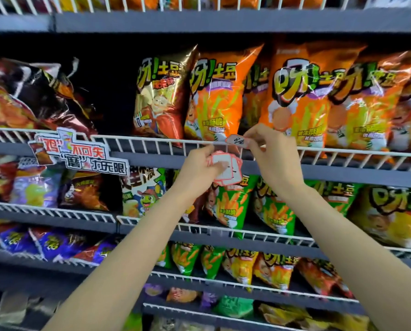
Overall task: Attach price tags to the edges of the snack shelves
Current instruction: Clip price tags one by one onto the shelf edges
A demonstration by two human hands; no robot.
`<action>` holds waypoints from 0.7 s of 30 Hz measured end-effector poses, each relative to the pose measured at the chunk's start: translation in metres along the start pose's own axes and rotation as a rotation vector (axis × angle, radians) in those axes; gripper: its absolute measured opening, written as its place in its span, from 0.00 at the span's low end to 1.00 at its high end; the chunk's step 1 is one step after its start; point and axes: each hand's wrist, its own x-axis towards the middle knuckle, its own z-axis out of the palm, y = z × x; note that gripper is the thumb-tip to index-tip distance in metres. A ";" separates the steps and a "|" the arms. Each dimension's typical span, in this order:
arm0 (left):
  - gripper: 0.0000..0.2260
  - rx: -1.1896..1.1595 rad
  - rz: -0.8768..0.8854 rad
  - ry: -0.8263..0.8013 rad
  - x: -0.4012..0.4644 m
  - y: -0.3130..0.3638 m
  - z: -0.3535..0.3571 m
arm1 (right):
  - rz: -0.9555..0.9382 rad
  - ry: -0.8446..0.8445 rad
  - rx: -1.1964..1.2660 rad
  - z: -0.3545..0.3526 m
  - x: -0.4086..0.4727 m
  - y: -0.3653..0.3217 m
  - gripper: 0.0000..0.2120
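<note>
My left hand (201,167) grips a fanned stack of white price tags with red borders (226,169), held just below the white wire rail (152,140) of a snack shelf. My right hand (271,151) pinches a single price tag (238,141) with handwriting on it and holds it against the top of that wire rail, in front of the orange snack bags (220,99). The grey shelf edge (343,174) runs just beneath both hands.
Several shelves of snack bags fill the view, each fronted by a white wire rail. A cut-out promotional sign (80,152) with large characters hangs on the rail to the left. Green bags (233,204) stand on the shelf below my hands.
</note>
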 end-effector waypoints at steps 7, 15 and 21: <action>0.24 -0.049 0.007 -0.049 -0.004 -0.006 0.006 | -0.027 0.009 -0.013 0.004 0.001 0.002 0.05; 0.22 -0.017 -0.083 -0.115 -0.010 -0.022 -0.008 | -0.122 0.017 -0.198 0.009 0.009 -0.005 0.08; 0.21 0.032 -0.064 -0.163 -0.006 -0.025 -0.017 | -0.254 0.043 -0.337 0.016 0.012 -0.008 0.04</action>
